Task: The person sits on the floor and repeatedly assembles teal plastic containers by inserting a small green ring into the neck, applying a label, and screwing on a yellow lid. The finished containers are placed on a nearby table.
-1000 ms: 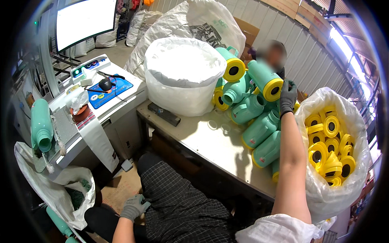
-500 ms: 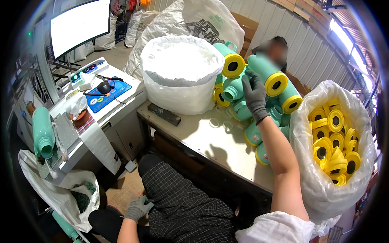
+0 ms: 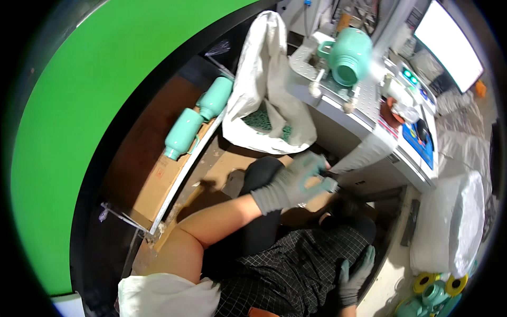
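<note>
My left hand [image 3: 291,184], in a grey glove, is stretched out low over my knee, just below a white sack [image 3: 264,79] that hangs open beside the desk. Its fingers are blurred by motion, and a small pale thing shows at the fingertips; I cannot tell if it is held. The sack has teal pieces in it. My right hand [image 3: 353,276], also grey-gloved, lies flat on my checked trousers and holds nothing. A teal cone [image 3: 351,62] sits on a spindle on the desk above the sack.
Two teal cones [image 3: 198,119] lie on a low shelf at the left, by a large green surface [image 3: 79,132]. The desk [image 3: 391,158] carries a monitor [image 3: 449,47] and a blue mat. A full white bag [image 3: 454,227] and yellow-ended cones [image 3: 433,296] are at the lower right.
The view has swung from the cone table down to the left. My right hand has left the cones and rests on my lap. My left hand has left my thigh and reaches out.
</note>
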Demonstrator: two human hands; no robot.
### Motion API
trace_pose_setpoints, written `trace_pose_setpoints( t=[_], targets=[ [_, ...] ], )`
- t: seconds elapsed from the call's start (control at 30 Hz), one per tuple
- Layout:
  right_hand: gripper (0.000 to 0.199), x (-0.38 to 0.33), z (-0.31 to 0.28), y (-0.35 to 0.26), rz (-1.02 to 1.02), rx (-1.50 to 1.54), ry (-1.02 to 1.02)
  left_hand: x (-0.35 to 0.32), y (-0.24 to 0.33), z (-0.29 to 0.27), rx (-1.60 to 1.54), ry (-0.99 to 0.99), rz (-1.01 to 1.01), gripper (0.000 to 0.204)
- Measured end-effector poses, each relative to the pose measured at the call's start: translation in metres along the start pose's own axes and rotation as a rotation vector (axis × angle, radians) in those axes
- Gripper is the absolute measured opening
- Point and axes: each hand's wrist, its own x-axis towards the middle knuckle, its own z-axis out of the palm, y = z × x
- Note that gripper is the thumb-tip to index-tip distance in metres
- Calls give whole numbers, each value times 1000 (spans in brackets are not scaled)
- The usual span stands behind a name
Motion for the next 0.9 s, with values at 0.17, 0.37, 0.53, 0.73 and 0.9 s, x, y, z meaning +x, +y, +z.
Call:
trace_pose_setpoints(
  t=[0.17,0.37,0.53,0.73,0.9],
  targets=[
    [79,1,27,4,-59,68,100,-24,-162,-113,328,288,-633,29],
    [88,41,4,-16,51,136,37,-43,-387,-223,723,236,-648,47],
    [87,37,-3,-13,72,24,79,6,-466,-196,824,151,-814,48],
    [85,18,7,-12,164,86,117,6,-464,-228,885,168,-836,49],
    [85,24,12,-12,124,82,133,-1,-470,-246,894,206,-845,50]
  ],
)
